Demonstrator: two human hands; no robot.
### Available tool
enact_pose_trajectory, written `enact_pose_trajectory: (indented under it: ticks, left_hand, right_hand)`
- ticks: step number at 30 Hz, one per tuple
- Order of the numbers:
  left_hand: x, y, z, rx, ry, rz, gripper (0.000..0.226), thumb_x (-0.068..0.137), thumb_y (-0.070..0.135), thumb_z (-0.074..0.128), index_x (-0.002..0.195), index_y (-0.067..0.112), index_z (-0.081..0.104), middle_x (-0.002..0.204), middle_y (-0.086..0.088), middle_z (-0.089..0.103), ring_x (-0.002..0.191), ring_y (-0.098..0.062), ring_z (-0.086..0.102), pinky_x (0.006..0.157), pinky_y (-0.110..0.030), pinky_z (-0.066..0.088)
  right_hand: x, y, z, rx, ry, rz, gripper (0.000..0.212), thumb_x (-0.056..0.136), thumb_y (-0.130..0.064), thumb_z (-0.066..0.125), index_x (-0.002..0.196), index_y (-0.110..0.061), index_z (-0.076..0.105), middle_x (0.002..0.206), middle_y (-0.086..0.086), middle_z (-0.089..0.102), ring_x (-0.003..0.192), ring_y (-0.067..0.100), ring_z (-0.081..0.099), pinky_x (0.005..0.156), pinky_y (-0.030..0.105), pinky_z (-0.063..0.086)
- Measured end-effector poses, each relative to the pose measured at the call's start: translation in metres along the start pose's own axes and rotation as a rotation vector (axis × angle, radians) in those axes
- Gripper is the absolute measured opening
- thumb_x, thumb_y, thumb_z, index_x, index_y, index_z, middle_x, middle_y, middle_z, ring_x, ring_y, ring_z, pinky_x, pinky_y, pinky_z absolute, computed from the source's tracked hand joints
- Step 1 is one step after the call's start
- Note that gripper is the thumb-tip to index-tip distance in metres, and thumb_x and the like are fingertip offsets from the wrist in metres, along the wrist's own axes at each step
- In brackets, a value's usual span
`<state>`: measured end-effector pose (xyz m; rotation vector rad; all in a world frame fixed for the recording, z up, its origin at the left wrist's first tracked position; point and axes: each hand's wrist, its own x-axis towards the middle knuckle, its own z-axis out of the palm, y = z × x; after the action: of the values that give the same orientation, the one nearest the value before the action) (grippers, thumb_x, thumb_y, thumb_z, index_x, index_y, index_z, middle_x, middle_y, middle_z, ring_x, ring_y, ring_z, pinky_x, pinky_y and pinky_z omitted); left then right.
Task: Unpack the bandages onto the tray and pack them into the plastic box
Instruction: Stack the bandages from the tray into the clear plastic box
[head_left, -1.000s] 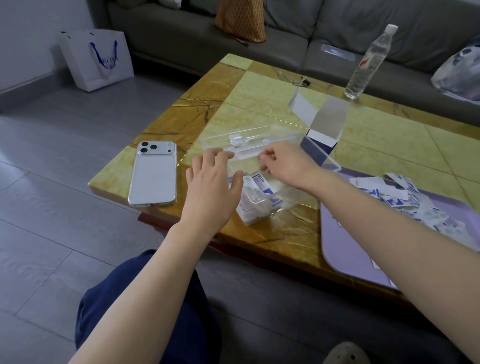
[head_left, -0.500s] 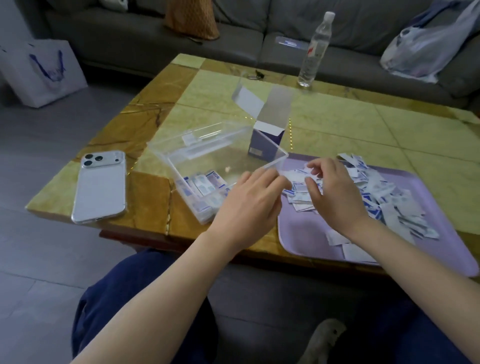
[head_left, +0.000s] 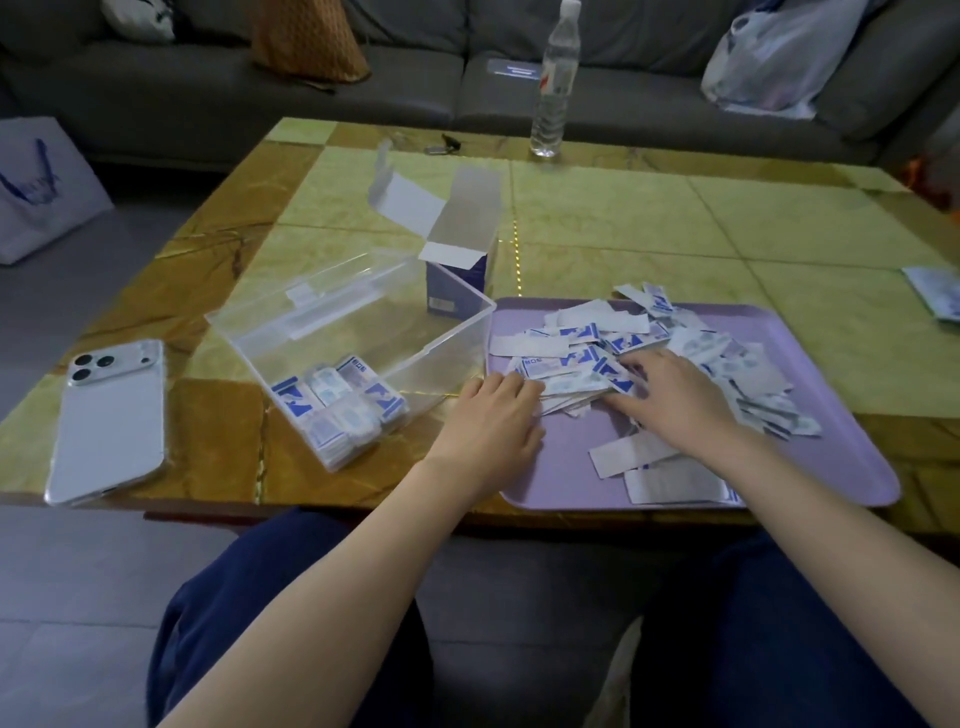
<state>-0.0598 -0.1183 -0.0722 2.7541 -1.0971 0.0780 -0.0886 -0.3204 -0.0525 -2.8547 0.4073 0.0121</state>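
Currently mid-gather, by the look of it: a small share packed, most yet to go. Left hand (head_left: 488, 415) at the near-left edge of the loose bandages (head_left: 675, 343) on the purple tray (head_left: 561, 478), fingers bent against the end of a small squared-up stack. Thumb hidden, so impossible to tell between gripping and merely nudging. Right hand (head_left: 670, 400) laid on top of the same stack, fingers fairly straight, pressing rather than clasping. Packed bandages (head_left: 340, 410) standing on edge in the near-left corner of the clear plastic box (head_left: 447, 358), lid hinged back, just beside the tray's left rim. Opened cardboard carton (head_left: 457, 283) behind the box, flaps up. White phone (head_left: 109, 415) further left on the marble table (head_left: 623, 228); water bottle (head_left: 553, 83) at the far edge.

Risks from here, as judgement only:
- Thin, slick wrappers, likely to fan apart or shed from the bottom during the lift, given too loose a squeeze.
- Short hop over the tray rim and the box wall, easy to clip with a trailing strip and spill onto the table or floor.
- Light box, probably prone to sliding under a push against its wall.
- Upright row inside, apt to topple with careless insertion, costing space.
- Stray strips at the tray's near edge, easy to overlook.
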Motion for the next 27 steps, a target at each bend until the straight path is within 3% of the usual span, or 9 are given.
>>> enact_pose_trajectory:
  ticks: [3,9,15,21,24,27]
  left_hand:
    - [0.010,0.003,0.000,0.010,0.014,-0.040,0.051,0.094,0.038,0.043,0.139,0.017,0.032,0.133,-0.005,0.041,0.120,-0.024,0.039,0.100,-0.034,0.027]
    - [0.027,0.004,0.005,0.032,0.036,-0.090,0.043,0.095,0.037,0.041,0.135,0.020,0.040,0.133,-0.003,0.045,0.119,-0.023,0.039,0.095,-0.035,0.026]
    - [0.028,-0.003,0.008,0.014,0.126,-0.028,0.029,0.098,0.027,0.041,0.109,0.018,0.066,0.107,-0.005,0.064,0.099,-0.028,0.053,0.080,-0.036,0.032]
    - [0.024,0.000,0.013,0.013,0.165,0.007,0.026,0.083,0.031,0.048,0.081,0.023,0.073,0.078,0.000,0.064,0.072,-0.025,0.058,0.062,-0.030,0.041]
    - [0.019,0.002,0.015,-0.062,0.167,0.028,0.034,0.083,0.044,0.044,0.082,0.024,0.071,0.083,0.002,0.061,0.076,-0.022,0.056,0.066,-0.030,0.038]
    - [0.018,0.007,0.010,-0.131,0.169,-0.030,0.043,0.084,0.047,0.033,0.088,0.019,0.065,0.089,0.000,0.058,0.086,-0.022,0.052,0.073,-0.031,0.031]
  right_hand:
    - [-0.001,-0.001,-0.001,0.053,0.082,-0.030,0.041,0.080,-0.045,0.067,0.111,-0.018,0.064,0.108,0.004,0.066,0.097,0.025,0.060,0.073,0.033,0.046]
    - [-0.005,-0.006,0.001,0.033,0.169,-0.115,0.023,0.092,-0.025,0.056,0.112,-0.024,0.067,0.102,0.004,0.070,0.098,0.029,0.062,0.074,0.034,0.047]
    - [0.002,-0.013,0.010,0.112,0.213,-0.136,0.041,0.088,-0.003,0.050,0.123,-0.022,0.060,0.120,0.000,0.063,0.111,0.024,0.055,0.084,0.033,0.043]
    - [0.009,-0.010,0.019,0.277,0.144,-0.124,0.062,0.075,0.015,0.043,0.130,-0.013,0.048,0.126,0.005,0.056,0.117,0.023,0.051,0.092,0.042,0.046]
    - [0.010,-0.010,0.019,0.413,0.072,-0.159,0.061,0.075,0.011,0.050,0.132,-0.012,0.044,0.129,0.006,0.051,0.121,0.018,0.047,0.099,0.035,0.042]
    - [0.006,-0.014,0.016,0.491,0.015,-0.208,0.056,0.080,-0.006,0.067,0.131,-0.013,0.045,0.128,0.001,0.051,0.122,0.010,0.046,0.100,0.021,0.037]
